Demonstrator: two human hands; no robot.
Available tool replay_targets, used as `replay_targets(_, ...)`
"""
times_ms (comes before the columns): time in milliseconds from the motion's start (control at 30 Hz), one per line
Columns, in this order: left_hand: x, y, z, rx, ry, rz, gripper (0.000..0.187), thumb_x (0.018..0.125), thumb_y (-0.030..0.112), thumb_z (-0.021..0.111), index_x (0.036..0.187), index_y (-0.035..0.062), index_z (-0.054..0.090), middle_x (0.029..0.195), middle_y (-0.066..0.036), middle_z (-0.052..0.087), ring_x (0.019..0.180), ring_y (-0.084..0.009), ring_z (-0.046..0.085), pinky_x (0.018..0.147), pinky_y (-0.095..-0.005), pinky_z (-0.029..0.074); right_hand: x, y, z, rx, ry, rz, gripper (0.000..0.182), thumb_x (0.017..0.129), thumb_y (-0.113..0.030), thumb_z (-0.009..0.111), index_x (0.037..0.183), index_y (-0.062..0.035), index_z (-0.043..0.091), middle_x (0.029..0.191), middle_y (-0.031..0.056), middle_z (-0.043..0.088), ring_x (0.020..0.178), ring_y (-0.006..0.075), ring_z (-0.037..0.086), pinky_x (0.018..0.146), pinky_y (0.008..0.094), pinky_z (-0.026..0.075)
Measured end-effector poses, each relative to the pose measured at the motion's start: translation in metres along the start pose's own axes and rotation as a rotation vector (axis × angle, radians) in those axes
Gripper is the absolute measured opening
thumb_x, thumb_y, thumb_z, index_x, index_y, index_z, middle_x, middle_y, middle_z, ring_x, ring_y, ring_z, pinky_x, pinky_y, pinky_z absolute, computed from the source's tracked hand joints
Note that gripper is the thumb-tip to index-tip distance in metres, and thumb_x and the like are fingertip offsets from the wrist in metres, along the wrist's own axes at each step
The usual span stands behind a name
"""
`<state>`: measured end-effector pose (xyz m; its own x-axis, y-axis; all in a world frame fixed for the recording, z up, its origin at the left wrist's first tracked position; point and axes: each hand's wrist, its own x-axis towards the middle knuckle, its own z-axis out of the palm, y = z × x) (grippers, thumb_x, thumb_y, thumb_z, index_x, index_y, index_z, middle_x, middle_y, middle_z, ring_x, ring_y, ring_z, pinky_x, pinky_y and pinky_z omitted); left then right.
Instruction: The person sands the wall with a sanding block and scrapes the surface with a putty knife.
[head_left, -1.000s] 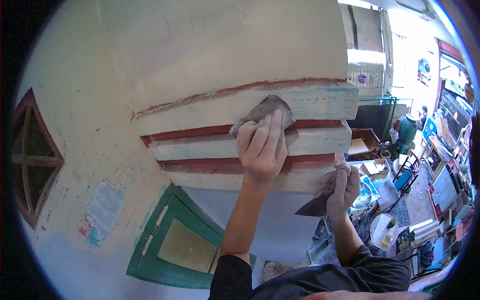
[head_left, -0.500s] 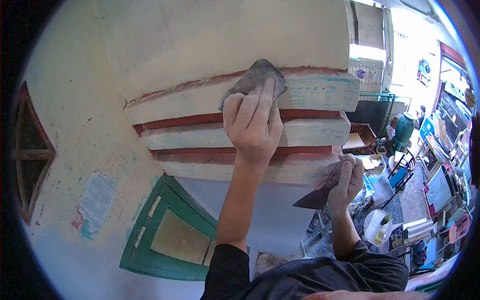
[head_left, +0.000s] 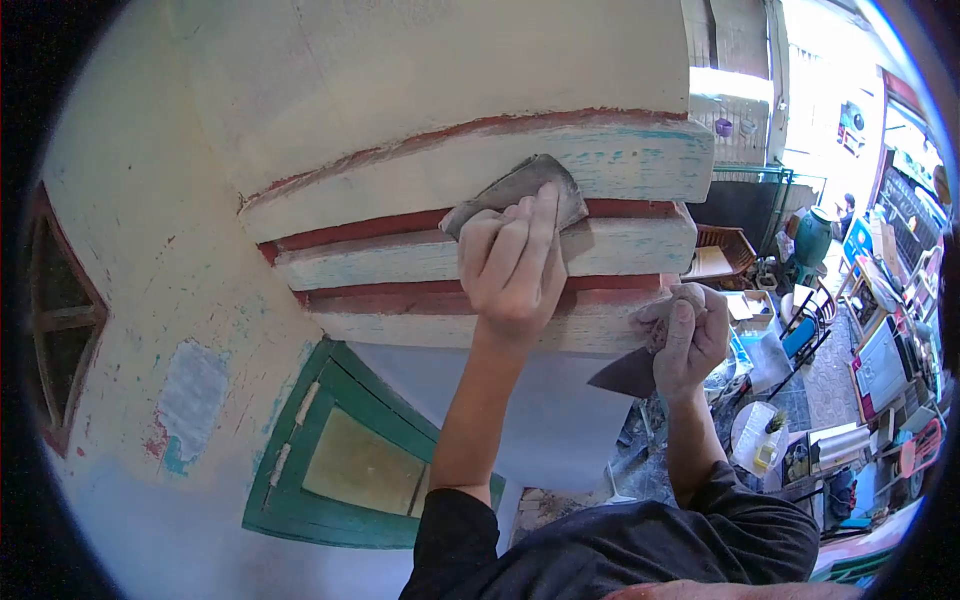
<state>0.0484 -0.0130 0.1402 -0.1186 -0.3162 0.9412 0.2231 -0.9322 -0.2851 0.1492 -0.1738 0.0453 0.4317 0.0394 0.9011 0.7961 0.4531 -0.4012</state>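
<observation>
My left hand (head_left: 513, 262) presses a folded grey piece of sandpaper (head_left: 525, 190) against the stepped moulding (head_left: 640, 165) on the wall, fingers spread over its back. The sandpaper lies across the lower part of the top step and overlaps the dark red groove beneath. My right hand (head_left: 690, 342) grips a scraper (head_left: 625, 373) with a dark triangular blade pointing down and left. This hand is at the right end of the lowest step. Both hands look dusty. The steps are off-white with worn light-blue streaks and red grooves between them.
Below the moulding is a green-framed panel (head_left: 340, 450). A wooden-framed opening (head_left: 65, 310) is in the wall at far left, near a grey patch (head_left: 192, 400). Down to the right are a round white table (head_left: 757, 437), a teal barrel (head_left: 812, 240), chairs and clutter. A person sits far back.
My left hand has slid the sandpaper down from the top edge of the upper step toward the groove below. My right hand stays near the lowest step with the scraper. The view has shifted slightly.
</observation>
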Motion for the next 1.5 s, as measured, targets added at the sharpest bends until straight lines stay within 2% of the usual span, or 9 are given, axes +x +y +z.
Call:
replay_targets(200,0.040,-0.010,-0.002,0.064,-0.045,-0.096,0.038,0.067,-0.009,0.075,0.103,0.0020,0.078,0.083,-0.010,0.068,0.077,-0.0265,0.061,0.076,-0.0391,0.051,-0.002,0.007,0.003,-0.054,0.033,-0.044,0.025,0.108,-0.023,0.049,0.106,0.0013,0.056,0.068,0.0059,0.068,0.054,0.0061,0.058,0.054,0.0192,0.044)
replay_targets(400,0.000,-0.005,-0.003,0.012,-0.042,-0.026,0.035,0.070,-0.010,0.076,0.103,0.0016,0.078,0.082,-0.009,0.068,0.076,-0.0247,0.061,0.081,-0.0383,0.051,-0.004,0.008,0.000,0.035,0.081,0.025,0.025,0.108,-0.022,0.049,0.106,0.0017,0.057,0.066,0.0059,0.065,0.053,0.0061,0.057,0.052,0.0183,0.042)
replay_targets(500,0.025,-0.021,0.001,0.061,0.019,0.102,0.037,0.069,-0.004,0.075,0.106,-0.0003,0.077,0.086,-0.008,0.065,0.077,-0.0267,0.055,0.072,-0.0377,0.047,0.001,0.009,0.000,0.117,0.075,0.058,0.022,0.108,-0.019,0.049,0.106,0.0022,0.056,0.067,0.0061,0.065,0.053,0.0057,0.057,0.051,0.0187,0.043)
replay_targets(567,0.033,-0.016,0.000,0.044,-0.041,-0.027,0.034,0.071,-0.005,0.075,0.105,-0.0005,0.077,0.086,-0.008,0.065,0.078,-0.0262,0.055,0.072,-0.0369,0.048,0.000,0.007,-0.002,0.173,0.068,0.087,0.019,0.107,-0.016,0.050,0.106,0.0028,0.055,0.068,0.0062,0.065,0.054,0.0055,0.058,0.051,0.0195,0.044)
replay_targets(700,0.002,-0.003,-0.003,0.000,-0.022,0.001,0.043,0.065,-0.005,0.074,0.107,-0.0007,0.076,0.090,-0.007,0.066,0.079,-0.0265,0.055,0.073,-0.0361,0.047,-0.001,0.005,-0.004,0.182,0.077,0.122,0.021,0.108,-0.017,0.049,0.107,0.0032,0.056,0.068,0.0056,0.063,0.055,0.0055,0.057,0.051,0.0192,0.043)
replay_targets(933,0.047,-0.009,0.001,0.051,-0.042,-0.094,0.038,0.068,-0.009,0.075,0.104,0.0033,0.079,0.084,-0.008,0.068,0.075,-0.0238,0.058,0.076,-0.0351,0.050,0.003,0.002,-0.001,0.233,0.128,0.186,0.021,0.109,-0.017,0.047,0.108,0.0019,0.056,0.065,0.0039,0.061,0.051,0.0049,0.054,0.048,0.0186,0.040)
replay_targets(1067,0.000,-0.002,-0.002,0.000,-0.018,0.001,0.036,0.068,-0.005,0.078,0.104,0.0042,0.079,0.082,-0.007,0.068,0.075,-0.0237,0.057,0.075,-0.0343,0.049,0.004,-0.002,-0.001,0.256,0.142,0.195,0.022,0.109,-0.017,0.046,0.108,0.0016,0.057,0.065,0.0041,0.060,0.050,0.0052,0.054,0.047,0.0189,0.040)
replay_targets(1233,0.023,-0.015,-0.003,0.020,0.005,0.076,0.031,0.070,-0.001,0.080,0.101,0.0042,0.079,0.078,-0.007,0.066,0.072,-0.0240,0.055,0.073,-0.0350,0.048,0.008,0.003,-0.001,0.232,0.117,0.143,0.022,0.109,-0.018,0.047,0.108,0.0020,0.057,0.065,0.0047,0.061,0.050,0.0056,0.055,0.047,0.0188,0.040)
replay_targets(1500,0.025,-0.004,-0.014,0.277,0.095,-0.169,0.018,0.077,0.007,0.084,0.094,0.0053,0.078,0.069,-0.002,0.060,0.070,-0.0227,0.056,0.073,-0.0367,0.045,0.002,0.001,-0.006,0.225,0.098,0.203,0.024,0.109,-0.019,0.045,0.106,0.0017,0.057,0.064,0.0053,0.060,0.050,0.0072,0.053,0.048,0.0194,0.041)
